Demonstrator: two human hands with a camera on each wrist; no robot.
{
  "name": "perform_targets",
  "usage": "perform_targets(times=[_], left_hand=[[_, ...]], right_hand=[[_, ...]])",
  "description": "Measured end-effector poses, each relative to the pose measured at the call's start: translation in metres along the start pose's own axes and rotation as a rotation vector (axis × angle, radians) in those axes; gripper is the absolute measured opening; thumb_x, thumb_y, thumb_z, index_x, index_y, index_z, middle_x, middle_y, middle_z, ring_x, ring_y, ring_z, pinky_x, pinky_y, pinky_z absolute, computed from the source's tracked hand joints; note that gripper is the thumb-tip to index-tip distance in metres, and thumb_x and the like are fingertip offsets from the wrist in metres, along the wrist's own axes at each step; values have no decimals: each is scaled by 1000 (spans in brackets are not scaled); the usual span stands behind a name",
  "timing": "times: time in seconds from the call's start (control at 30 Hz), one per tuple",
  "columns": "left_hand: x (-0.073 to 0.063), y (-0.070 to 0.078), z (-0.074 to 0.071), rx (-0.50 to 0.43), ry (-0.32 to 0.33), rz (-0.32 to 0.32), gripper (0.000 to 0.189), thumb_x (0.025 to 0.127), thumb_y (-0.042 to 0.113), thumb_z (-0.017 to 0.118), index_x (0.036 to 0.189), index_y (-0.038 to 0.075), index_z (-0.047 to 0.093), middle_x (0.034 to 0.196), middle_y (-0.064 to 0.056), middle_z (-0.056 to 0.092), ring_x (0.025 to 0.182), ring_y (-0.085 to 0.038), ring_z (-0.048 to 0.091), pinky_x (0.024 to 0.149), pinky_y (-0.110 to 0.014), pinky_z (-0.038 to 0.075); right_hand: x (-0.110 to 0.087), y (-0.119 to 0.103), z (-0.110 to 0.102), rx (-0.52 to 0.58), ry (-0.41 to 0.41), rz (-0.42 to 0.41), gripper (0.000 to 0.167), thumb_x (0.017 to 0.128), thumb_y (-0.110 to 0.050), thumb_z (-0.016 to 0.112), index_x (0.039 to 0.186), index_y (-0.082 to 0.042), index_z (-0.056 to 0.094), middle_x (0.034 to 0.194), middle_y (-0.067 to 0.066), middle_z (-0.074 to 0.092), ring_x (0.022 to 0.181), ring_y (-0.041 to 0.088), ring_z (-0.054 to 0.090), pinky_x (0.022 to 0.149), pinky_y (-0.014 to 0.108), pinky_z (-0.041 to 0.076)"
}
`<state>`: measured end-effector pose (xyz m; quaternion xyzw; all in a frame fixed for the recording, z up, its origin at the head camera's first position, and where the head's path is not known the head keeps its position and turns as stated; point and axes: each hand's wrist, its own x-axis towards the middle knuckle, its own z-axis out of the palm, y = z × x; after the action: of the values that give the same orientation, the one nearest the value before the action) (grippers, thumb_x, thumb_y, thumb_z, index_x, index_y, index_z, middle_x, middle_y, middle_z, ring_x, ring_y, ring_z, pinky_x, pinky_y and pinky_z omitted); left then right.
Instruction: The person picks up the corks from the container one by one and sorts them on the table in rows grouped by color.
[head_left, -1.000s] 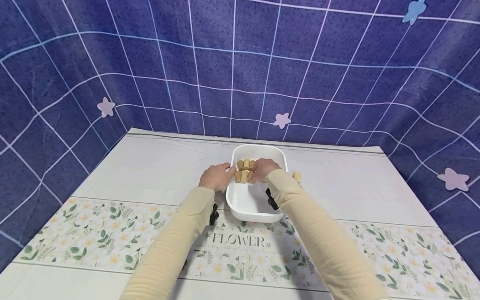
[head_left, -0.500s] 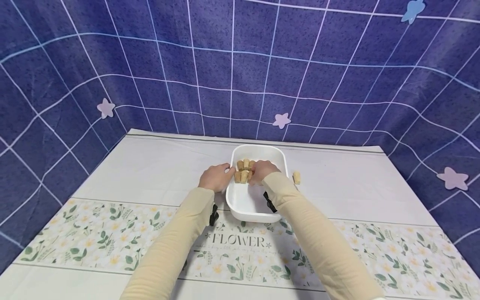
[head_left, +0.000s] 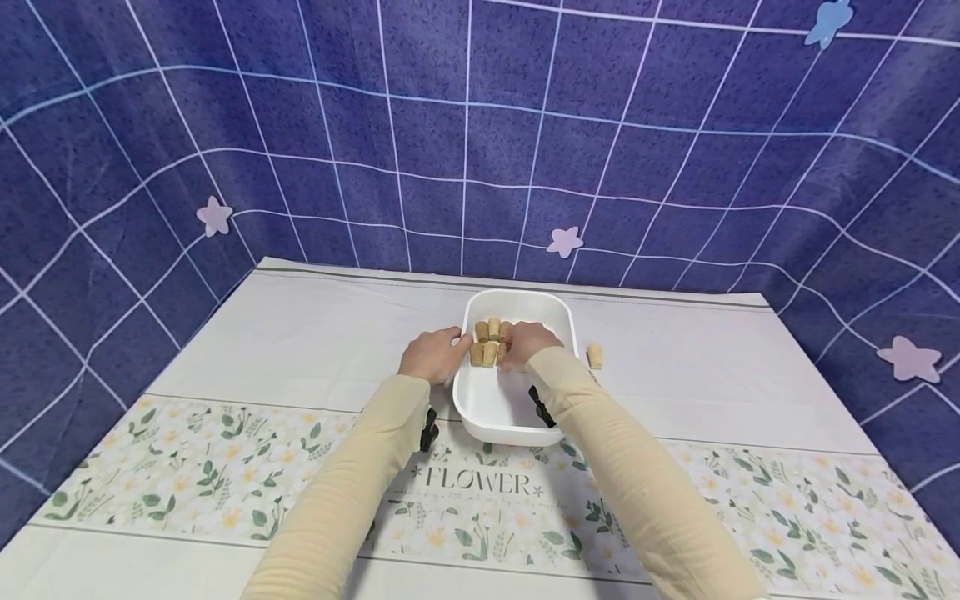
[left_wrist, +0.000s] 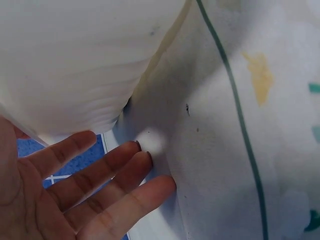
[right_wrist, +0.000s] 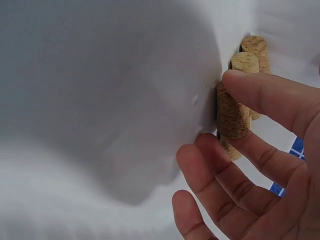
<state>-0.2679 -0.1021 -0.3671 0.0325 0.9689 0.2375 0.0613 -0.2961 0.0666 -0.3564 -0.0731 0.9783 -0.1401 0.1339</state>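
A white plastic bin (head_left: pixel 504 435) stands on the table with several tapered cork stoppers (head_left: pixel 490 354) in two rows in its back left part. My left hand (head_left: pixel 433 356) rests at the bin's left side, thumb over the rim; the left wrist view shows its fingers (left_wrist: pixel 120 172) loosely extended beside the outer wall. My right hand (head_left: pixel 528 343) reaches inside and pinches a cork stopper (right_wrist: pixel 233 112) between thumb and index finger, at the right end of the front row. Its other fingers are half bent near the bin floor. Part of the back row is hidden behind this hand.
One loose cork stopper (head_left: pixel 595 356) stands on the table just right of the bin. A tablecloth (head_left: pixel 480 508) with a floral band and the word FLOWER covers the table. Behind and at both sides hangs a blue gridded curtain (head_left: pixel 420 125) with stars.
My right hand and forearm have shifted slightly left and down since a second ago, uncovering more of the loose cork stopper outside. The left hand and bin stay in place.
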Motion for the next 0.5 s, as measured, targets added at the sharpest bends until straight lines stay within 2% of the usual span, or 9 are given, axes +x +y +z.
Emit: perform_targets(times=[0.1, 0.27, 0.5], left_hand=[[0, 1, 1, -1, -1, 2, 58, 106, 42, 33, 151, 9, 49, 146, -18, 55, 131, -44, 53, 109, -54, 42], [0, 0, 1, 0, 5, 4, 58, 106, 42, 32, 151, 9, 50, 145, -19, 56, 131, -44, 53, 108, -54, 42], [-1, 1, 0, -5, -2, 1, 59, 106, 43, 32, 151, 9, 49, 146, -19, 55, 132, -43, 53, 109, -53, 42]], right_hand=[[-2, 2, -1, -5, -3, -9, 18, 82, -17, 78, 96, -11, 69, 95, 6, 67, 83, 21, 58, 71, 35, 50], [-7, 4, -7, 19, -17, -22, 39, 83, -15, 77, 120, -9, 70, 114, 9, 70, 91, 22, 60, 82, 37, 52], [-8, 8, -17, 48, -7, -49, 47, 84, -17, 77, 129, -8, 69, 117, 10, 70, 97, 24, 60, 90, 39, 51]])
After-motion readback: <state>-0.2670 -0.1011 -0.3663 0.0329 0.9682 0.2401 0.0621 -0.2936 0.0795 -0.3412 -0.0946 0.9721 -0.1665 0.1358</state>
